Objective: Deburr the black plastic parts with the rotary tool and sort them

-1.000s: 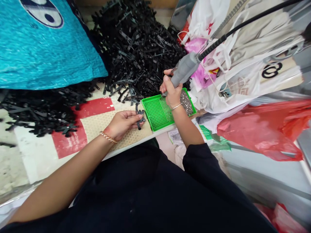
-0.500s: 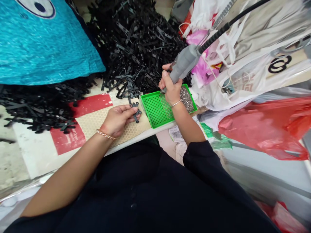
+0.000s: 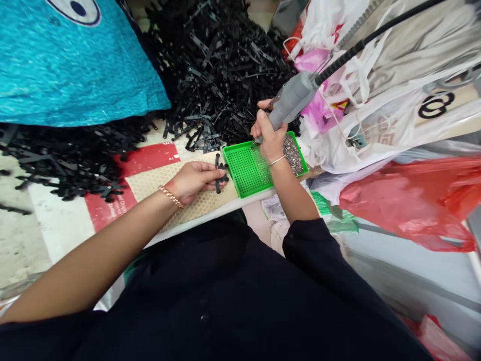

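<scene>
My left hand (image 3: 199, 181) pinches a small black plastic part (image 3: 218, 174) with short arms, just above the honeycomb-patterned mat (image 3: 150, 180). My right hand (image 3: 271, 131) is wrapped around a grey electric screwdriver (image 3: 295, 98), whose black cable runs up to the right. Its lower end points down at the green tray (image 3: 240, 194). Holes in a grid cover the tray's floor, and small metal screws (image 3: 293, 154) are heaped at its right end. The screwdriver's tip is mostly hidden by my hand.
A large heap of black plastic parts (image 3: 221, 65) lies behind the tray. More black parts (image 3: 71, 160) spread at the left, under a turquoise bag (image 3: 75, 70). White plastic bags (image 3: 338, 135) and a red bag (image 3: 413, 200) crowd the right side.
The black part in my left hand has turned, with one arm now standing more upright. My right hand stays over the tray with the screwdriver. The whole view has shifted slightly.
</scene>
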The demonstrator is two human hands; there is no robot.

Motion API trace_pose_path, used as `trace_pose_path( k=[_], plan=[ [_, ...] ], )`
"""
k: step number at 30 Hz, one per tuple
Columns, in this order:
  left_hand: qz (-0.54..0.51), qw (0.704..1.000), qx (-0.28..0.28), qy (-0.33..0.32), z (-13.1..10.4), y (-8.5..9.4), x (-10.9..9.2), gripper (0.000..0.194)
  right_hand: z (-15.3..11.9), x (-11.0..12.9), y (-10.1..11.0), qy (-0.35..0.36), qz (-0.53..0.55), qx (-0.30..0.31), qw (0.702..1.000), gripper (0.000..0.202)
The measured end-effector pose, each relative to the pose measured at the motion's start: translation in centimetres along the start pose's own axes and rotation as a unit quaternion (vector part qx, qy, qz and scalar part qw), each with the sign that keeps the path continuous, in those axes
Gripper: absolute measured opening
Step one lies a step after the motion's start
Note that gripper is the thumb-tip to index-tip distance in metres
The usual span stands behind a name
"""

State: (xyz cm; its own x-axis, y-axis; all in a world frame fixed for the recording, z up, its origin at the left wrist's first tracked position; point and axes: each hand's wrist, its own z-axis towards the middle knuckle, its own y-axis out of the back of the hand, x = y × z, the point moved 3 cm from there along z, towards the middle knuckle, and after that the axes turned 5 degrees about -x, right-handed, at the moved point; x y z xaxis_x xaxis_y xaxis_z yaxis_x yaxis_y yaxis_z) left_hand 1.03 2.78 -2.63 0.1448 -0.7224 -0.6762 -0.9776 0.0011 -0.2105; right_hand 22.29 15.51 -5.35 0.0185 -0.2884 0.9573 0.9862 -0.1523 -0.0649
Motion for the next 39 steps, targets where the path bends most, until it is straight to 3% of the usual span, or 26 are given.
trace_pose_path(
  k=[4,6,9,11,14,17,21,26,28,30,34,36,39],
  plan=[
    [0.014,0.999,0.037,0.018,-0.5,0.1,-0.4,0.025,0.0,-0.2,0.3,0.003,0.017,-0.004,1.0,0.067],
    [0.012,0.999,0.036,-0.017,-1.2,0.6,-1.0,0.027,-0.1,0.1,0.3,0.024,0.03,-0.004,0.999,0.062],
    [0.036,0.984,-0.029,-0.175,-2.4,2.6,-2.3,0.03,-0.4,0.9,0.2,0.047,0.046,0.001,0.998,0.05],
    [0.08,0.95,-0.095,-0.287,-2.8,4.5,-2.8,0.032,-0.6,1.4,0.1,0.05,0.056,-0.008,0.997,0.045],
    [0.108,0.918,-0.145,-0.353,-2.1,6.7,-2.2,0.034,-0.7,1.6,-0.1,0.043,0.07,-0.018,0.996,0.044],
    [0.102,0.928,-0.127,-0.336,-0.5,7.3,-1.1,0.038,-0.7,1.5,-0.2,0.038,0.084,-0.011,0.996,0.046],
    [0.123,0.937,-0.099,-0.312,0.7,6.2,-0.7,0.04,-0.8,1.7,-0.2,0.056,0.09,-0.03,0.994,0.04],
    [0.076,0.919,-0.167,-0.348,-0.3,5.2,-0.7,0.037,-0.9,2.3,-0.3,0.058,0.079,-0.037,0.994,0.038],
    [0.041,0.919,-0.17,-0.354,-1.4,4.7,-0.2,0.036,-1.0,2.4,-0.2,0.056,0.083,-0.037,0.994,0.038],
    [-0.008,0.941,-0.127,-0.314,-2.6,3.9,0.5,0.038,-1.0,2.5,-0.2,0.047,0.08,-0.033,0.995,0.037],
    [-0.098,0.986,0.003,-0.131,-3.8,1.3,2.4,0.042,-1.0,2.4,-0.3,0.041,0.082,-0.029,0.995,0.039],
    [-0.138,0.986,0.017,-0.088,-3.6,0.3,2.9,0.04,-1.0,2.3,-0.4,0.043,0.091,-0.027,0.995,0.04],
    [-0.18,0.981,-0.012,-0.065,-2.6,-0.4,2.8,0.033,-0.9,2.1,-0.4,0.041,0.094,-0.031,0.994,0.04]
  ],
)
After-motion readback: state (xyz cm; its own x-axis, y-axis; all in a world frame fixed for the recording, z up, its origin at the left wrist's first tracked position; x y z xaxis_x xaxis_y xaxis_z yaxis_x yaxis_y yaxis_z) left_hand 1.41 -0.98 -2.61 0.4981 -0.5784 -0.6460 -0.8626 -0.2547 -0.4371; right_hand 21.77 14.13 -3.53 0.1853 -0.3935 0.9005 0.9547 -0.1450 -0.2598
